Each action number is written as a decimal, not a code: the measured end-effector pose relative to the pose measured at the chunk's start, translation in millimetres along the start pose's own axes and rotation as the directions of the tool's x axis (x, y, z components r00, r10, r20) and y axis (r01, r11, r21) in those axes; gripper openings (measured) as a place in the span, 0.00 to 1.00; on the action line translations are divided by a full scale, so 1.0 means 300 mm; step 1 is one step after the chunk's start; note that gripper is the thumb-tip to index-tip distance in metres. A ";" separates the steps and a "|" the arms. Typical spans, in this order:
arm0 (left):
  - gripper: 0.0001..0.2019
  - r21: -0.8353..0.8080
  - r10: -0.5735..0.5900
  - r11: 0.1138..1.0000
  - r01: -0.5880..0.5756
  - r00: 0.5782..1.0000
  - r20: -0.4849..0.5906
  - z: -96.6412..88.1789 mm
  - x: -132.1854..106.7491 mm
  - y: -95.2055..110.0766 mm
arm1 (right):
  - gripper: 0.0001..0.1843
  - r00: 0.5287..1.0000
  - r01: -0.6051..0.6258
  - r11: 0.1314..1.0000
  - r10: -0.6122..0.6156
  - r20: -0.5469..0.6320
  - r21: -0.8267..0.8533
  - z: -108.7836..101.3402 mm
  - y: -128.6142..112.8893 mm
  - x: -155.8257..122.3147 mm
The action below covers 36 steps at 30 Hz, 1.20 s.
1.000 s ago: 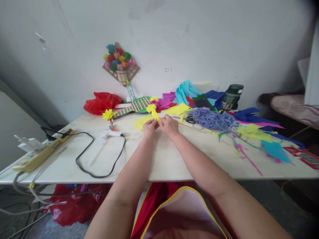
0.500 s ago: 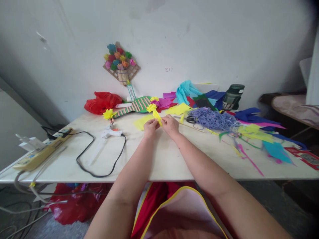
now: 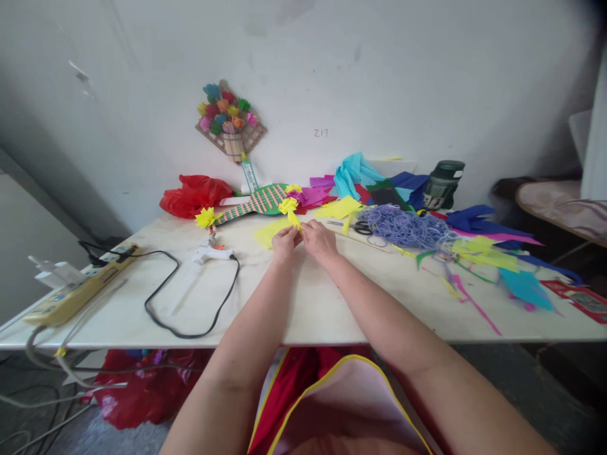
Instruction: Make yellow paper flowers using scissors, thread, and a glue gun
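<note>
My left hand (image 3: 284,243) and my right hand (image 3: 318,240) meet over the middle of the white table (image 3: 303,303). Both pinch a small folded strip of yellow paper (image 3: 294,220) that sticks up between the fingertips. Just behind the hands lie a flat yellow paper sheet (image 3: 266,232) and a yellow paper flower (image 3: 287,205). Another yellow paper flower (image 3: 205,217) lies to the left, near a white glue gun (image 3: 211,254).
A black cord (image 3: 190,309) runs from the glue gun to a power strip (image 3: 71,292) at the left edge. Scissors (image 3: 358,226), a heap of purple string (image 3: 403,226), coloured paper scraps (image 3: 488,253), a red bag (image 3: 194,193) and a green jar (image 3: 442,183) crowd the back and right.
The yellow strip has been drawn further down between my fingers, so less of it shows. Both hands stay in about the same spot.
</note>
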<state>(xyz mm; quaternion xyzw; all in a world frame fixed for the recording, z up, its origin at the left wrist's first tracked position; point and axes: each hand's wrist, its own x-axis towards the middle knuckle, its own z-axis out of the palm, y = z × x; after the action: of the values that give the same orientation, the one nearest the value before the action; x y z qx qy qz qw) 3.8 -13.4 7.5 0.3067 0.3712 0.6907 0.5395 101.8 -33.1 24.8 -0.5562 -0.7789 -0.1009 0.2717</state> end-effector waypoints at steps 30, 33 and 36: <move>0.15 0.014 0.006 1.000 -0.007 0.999 0.052 -0.003 -0.016 0.014 | 0.17 0.933 -0.284 0.680 0.360 0.029 0.676 0.085 0.021 0.038; 0.15 -0.014 0.001 1.000 0.000 0.999 0.055 -0.005 -0.013 0.010 | 0.19 0.922 -0.305 0.532 0.372 0.105 0.790 0.103 0.017 0.039; 0.15 -0.006 -0.006 1.000 0.007 0.999 0.042 -0.007 -0.009 0.007 | 0.19 0.908 -0.340 0.344 0.363 0.210 0.875 0.100 0.006 0.038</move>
<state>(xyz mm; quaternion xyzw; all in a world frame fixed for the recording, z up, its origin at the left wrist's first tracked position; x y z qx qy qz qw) 1.7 -16.7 8.0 0.3183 0.3590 0.6835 0.5501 91.4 -9.2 5.6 -0.4775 -0.5700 0.3833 0.5479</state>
